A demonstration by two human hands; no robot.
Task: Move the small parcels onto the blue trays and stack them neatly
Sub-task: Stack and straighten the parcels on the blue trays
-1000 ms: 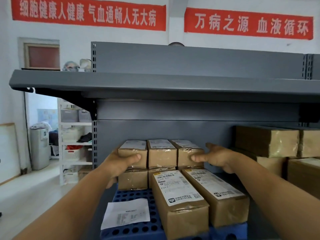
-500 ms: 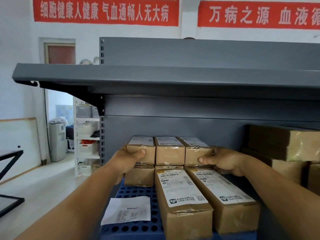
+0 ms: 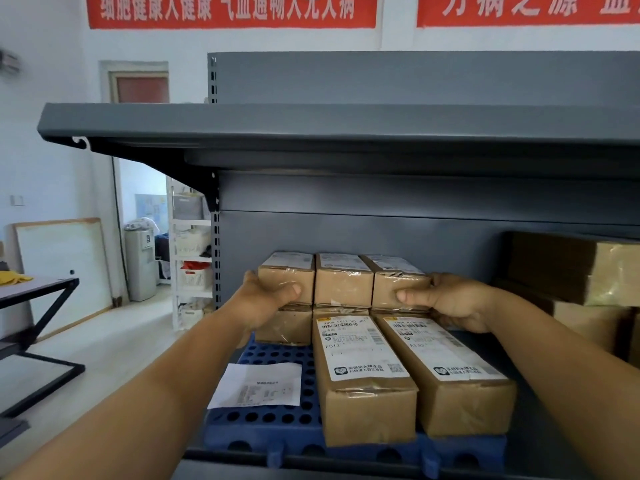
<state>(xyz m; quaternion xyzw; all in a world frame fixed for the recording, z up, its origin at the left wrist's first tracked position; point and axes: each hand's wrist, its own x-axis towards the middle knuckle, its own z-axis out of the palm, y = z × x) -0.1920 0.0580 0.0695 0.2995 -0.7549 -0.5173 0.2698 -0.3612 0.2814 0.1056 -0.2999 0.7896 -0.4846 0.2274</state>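
We have the top row of three parcels (image 3: 343, 280) clamped between left hand (image 3: 266, 299) and right hand (image 3: 450, 299), fingers curled on end boxes, long axes running near-to-far on the tray (image 3: 270, 420).

The parcels (image 3: 343, 289) are brown cardboard under glossy clear tape, with matt white paper labels. The blue tray (image 3: 273, 355) is perforated plastic. The shelf (image 3: 346, 126) is matt grey painted metal.
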